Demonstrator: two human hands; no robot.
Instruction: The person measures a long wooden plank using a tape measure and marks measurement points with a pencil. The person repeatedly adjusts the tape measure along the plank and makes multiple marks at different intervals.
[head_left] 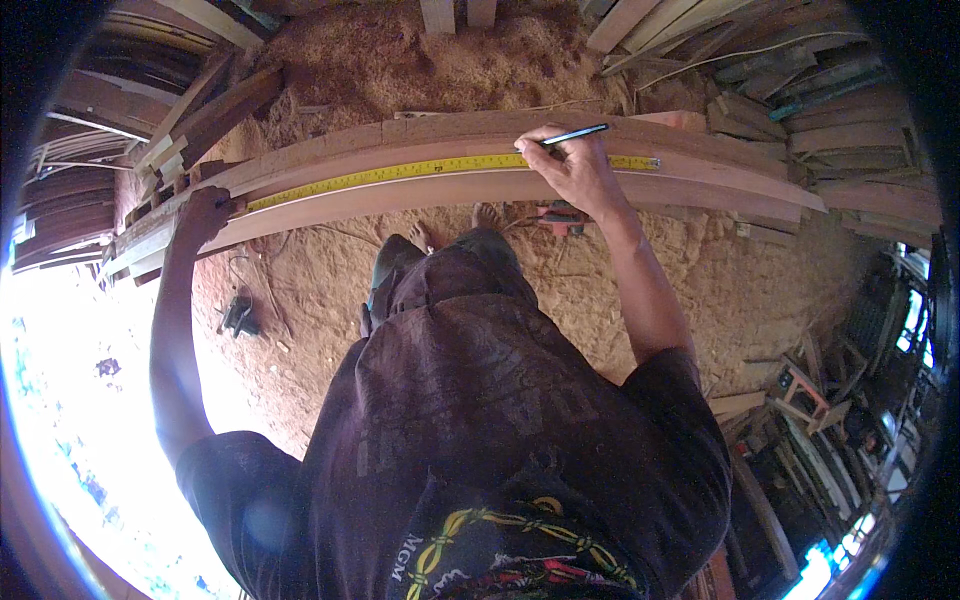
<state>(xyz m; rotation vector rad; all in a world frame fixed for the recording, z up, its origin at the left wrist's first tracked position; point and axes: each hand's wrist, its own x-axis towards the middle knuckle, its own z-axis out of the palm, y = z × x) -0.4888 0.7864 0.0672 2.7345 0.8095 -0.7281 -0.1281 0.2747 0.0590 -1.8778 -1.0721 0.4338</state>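
A yellow tape measure (400, 172) is drawn out lengthwise along long wooden planks (330, 202) laid side by side in front of me. At the left end, my left hand (208, 212) is closed around the tape's case, which my fingers mostly hide. My right hand (575, 172) grips a dark pen or pencil (578, 134), its tip pointing left over the plank just above the tape. The tape's free end lies flat on the wood to the right of this hand.
Stacked boards (85, 150) stand at the left, with more lumber (860, 150) at the right. A red power tool (562, 219) sits on the sawdust floor behind the planks' near edge, near my bare feet. A dark tool (240, 316) lies at left. Wood scraps (815, 400) are piled lower right.
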